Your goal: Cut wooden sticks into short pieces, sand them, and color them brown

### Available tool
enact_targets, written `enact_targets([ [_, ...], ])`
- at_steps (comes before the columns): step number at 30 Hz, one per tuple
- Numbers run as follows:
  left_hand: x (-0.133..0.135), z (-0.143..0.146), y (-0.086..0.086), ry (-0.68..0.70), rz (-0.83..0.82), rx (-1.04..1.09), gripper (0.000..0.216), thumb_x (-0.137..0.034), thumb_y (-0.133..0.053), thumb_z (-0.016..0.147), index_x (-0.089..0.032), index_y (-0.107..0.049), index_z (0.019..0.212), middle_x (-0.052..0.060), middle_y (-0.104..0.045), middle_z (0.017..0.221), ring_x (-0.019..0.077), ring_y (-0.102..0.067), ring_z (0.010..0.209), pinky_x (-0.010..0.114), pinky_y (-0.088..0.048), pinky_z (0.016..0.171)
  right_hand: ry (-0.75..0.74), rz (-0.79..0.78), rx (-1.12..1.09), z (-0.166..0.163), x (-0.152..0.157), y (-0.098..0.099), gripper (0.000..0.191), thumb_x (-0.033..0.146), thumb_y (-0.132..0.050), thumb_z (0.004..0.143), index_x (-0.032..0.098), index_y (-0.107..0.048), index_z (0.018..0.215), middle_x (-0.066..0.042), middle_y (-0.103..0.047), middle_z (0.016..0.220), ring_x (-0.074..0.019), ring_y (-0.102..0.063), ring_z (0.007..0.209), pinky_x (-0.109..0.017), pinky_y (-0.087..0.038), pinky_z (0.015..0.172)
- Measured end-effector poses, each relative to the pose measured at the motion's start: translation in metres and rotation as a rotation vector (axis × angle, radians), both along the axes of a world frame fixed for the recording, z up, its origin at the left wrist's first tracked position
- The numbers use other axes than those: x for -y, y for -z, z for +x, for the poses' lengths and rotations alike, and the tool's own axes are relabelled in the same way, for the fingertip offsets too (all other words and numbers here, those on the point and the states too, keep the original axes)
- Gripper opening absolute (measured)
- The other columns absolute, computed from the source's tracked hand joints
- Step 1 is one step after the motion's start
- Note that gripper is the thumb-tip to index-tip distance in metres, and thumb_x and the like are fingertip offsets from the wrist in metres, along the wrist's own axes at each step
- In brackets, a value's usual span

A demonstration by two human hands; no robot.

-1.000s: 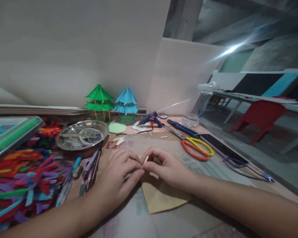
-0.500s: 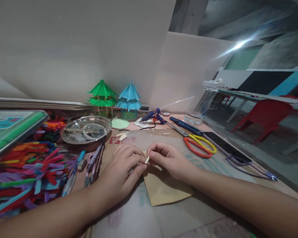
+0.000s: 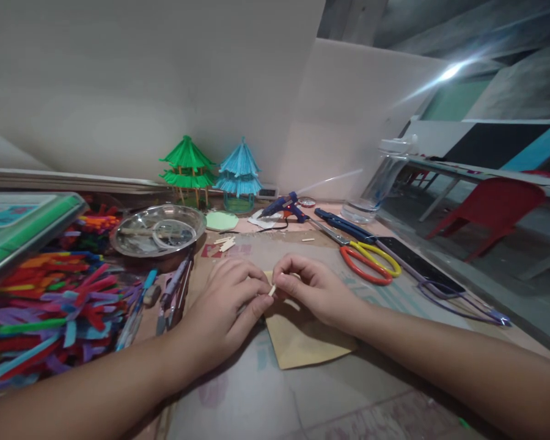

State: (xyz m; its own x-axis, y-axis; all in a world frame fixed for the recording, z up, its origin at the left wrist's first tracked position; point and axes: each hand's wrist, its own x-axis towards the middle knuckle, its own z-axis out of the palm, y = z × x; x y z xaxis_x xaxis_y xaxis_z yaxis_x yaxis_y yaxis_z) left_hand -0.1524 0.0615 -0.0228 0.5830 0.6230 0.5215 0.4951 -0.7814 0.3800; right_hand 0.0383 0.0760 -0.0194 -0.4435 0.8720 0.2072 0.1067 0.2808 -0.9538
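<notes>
A short pale wooden stick is pinched between my two hands, over the top edge of a tan paper sheet. My left hand is closed, with its thumb and fingertips at the lower end of the stick. The curled fingers of my right hand grip it from the other side, thumb and forefinger together. The sheet lies flat, its upper part covered by my hands. Just beyond them, several similar sticks lie in a small pile, and a single one rests further right.
Scissors, a utility knife and a phone lie to the right. A glue gun, green and blue model pavilions and a metal dish stand behind. Colourful pipe cleaners fill the left.
The stick has turned slightly between my fingertips. My hands stay at the same place over the sheet. The whole view has shifted a little, with things appearing higher.
</notes>
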Motion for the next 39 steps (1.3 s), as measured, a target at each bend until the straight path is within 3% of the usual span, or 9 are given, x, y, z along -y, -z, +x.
enact_targets([
  [13, -0.0016, 0.0005, -0.0008, -0.011, 0.011, -0.008, 0.023, -0.021, -0.041, 0.096, -0.022, -0.062, 0.086, 0.004, -0.064, 0.091, 0.0200, -0.055, 0.090, 0.035, -0.043, 0.081, -0.024, -0.025, -0.063, -0.0002, -0.0012, 0.0014, 0.040, 0.057, -0.066, 0.078, 0.019, -0.054, 0.076, 0.003, -0.054, 0.066, -0.0110, -0.050, 0.061, -0.026, -0.044, 0.063],
  [28, -0.0007, 0.0002, 0.0003, 0.014, -0.018, 0.024, 0.022, -0.019, -0.040, 0.097, -0.020, -0.060, 0.086, 0.003, -0.062, 0.092, 0.0186, -0.053, 0.092, 0.035, -0.041, 0.083, -0.055, 0.025, -0.039, 0.0005, -0.0014, 0.0024, 0.027, 0.044, -0.062, 0.083, 0.018, -0.054, 0.079, 0.004, -0.052, 0.067, -0.0105, -0.048, 0.061, -0.025, -0.041, 0.061],
  [39, 0.0008, 0.0004, 0.0007, 0.023, 0.014, 0.048, 0.016, -0.018, -0.045, 0.095, -0.019, -0.061, 0.089, 0.001, -0.062, 0.091, 0.0175, -0.053, 0.091, 0.033, -0.039, 0.083, -0.044, 0.070, -0.016, 0.0028, -0.0009, 0.0023, 0.034, 0.050, -0.061, 0.085, 0.019, -0.051, 0.078, 0.004, -0.049, 0.068, -0.0105, -0.048, 0.061, -0.024, -0.041, 0.061],
])
